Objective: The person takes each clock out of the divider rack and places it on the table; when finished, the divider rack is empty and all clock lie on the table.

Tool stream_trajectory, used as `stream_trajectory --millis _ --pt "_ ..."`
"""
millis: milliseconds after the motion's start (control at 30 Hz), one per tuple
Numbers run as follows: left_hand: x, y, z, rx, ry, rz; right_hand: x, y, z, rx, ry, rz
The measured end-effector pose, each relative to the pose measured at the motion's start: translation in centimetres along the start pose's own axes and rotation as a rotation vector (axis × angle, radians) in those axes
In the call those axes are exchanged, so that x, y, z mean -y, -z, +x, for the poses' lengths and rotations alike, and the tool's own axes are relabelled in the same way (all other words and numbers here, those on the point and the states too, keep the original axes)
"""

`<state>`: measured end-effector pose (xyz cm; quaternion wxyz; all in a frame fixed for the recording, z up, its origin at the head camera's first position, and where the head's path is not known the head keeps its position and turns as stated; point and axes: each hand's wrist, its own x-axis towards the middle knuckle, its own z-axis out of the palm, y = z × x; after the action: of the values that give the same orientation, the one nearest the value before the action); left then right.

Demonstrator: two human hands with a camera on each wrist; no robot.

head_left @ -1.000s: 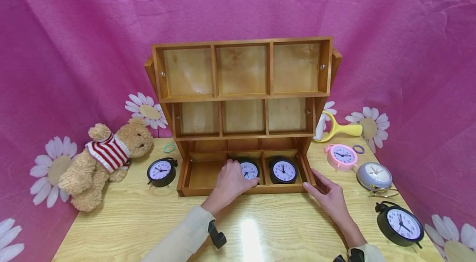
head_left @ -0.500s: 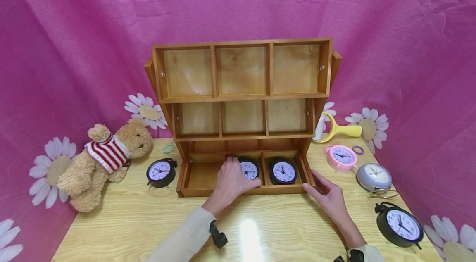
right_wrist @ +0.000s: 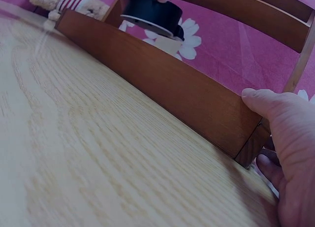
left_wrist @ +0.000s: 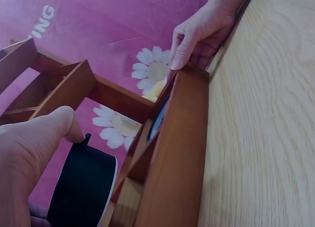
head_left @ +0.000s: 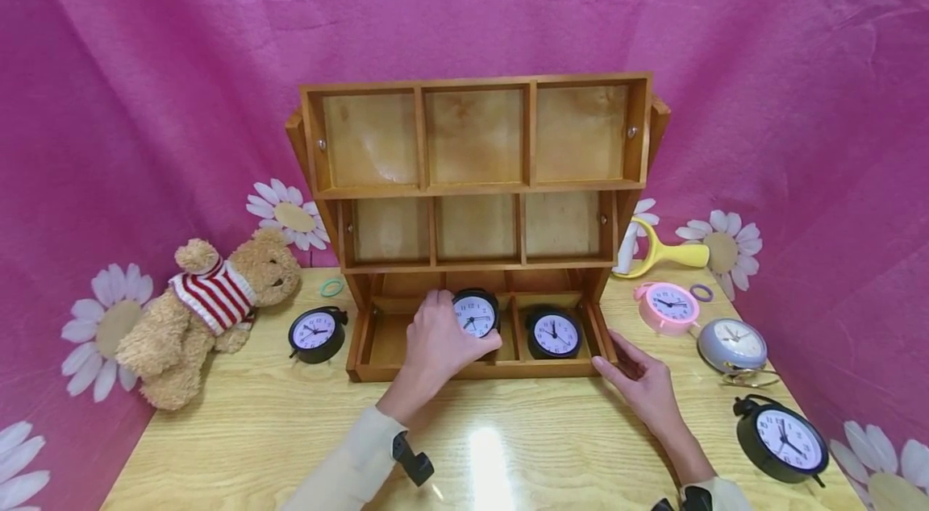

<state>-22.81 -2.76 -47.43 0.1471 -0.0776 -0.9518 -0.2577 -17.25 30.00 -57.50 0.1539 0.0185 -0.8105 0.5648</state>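
Magenta cloth (head_left: 464, 19) printed with daisies and white lettering hangs behind the wooden rack (head_left: 472, 191), a three-tier unit standing on a wood-grain table (head_left: 581, 438). Left hand (head_left: 435, 338): thumb and fingers pinch a black-cased clock (head_left: 475, 314), held at the middle compartment of the rack's bottom tier, dial facing outward; the right wrist view shows it above the tier's front board. Right hand (head_left: 646, 386): grips the right front corner of the rack's bottom tier, thumb on the front board, fingers at the outer side. One seated black clock (head_left: 555, 334) lies in the rack's bottom right compartment. Left of the rack: a small black clock (head_left: 316, 334), a teal ring (head_left: 331, 288) and, farther out, a teddy bear (head_left: 218, 301) in a striped top. Right of the rack: a yellow-handled tool (head_left: 675, 253), a pink clock (head_left: 668, 306), a purple ring (head_left: 701, 292), a grey clock (head_left: 733, 343) and, farthest forward, an outer black clock (head_left: 784, 440).
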Motion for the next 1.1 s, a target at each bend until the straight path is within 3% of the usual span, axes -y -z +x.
stream_trajectory --millis 367,1100 --pt "2.1 2.8 -1.9 -0.031 0.038 -0.05 -0.1 0.0 0.1 0.008 -0.003 -0.004" --pt "7.6 8.5 -6.4 -0.031 0.223 -0.018 -0.1 -0.2 0.0 -0.004 -0.01 0.034"
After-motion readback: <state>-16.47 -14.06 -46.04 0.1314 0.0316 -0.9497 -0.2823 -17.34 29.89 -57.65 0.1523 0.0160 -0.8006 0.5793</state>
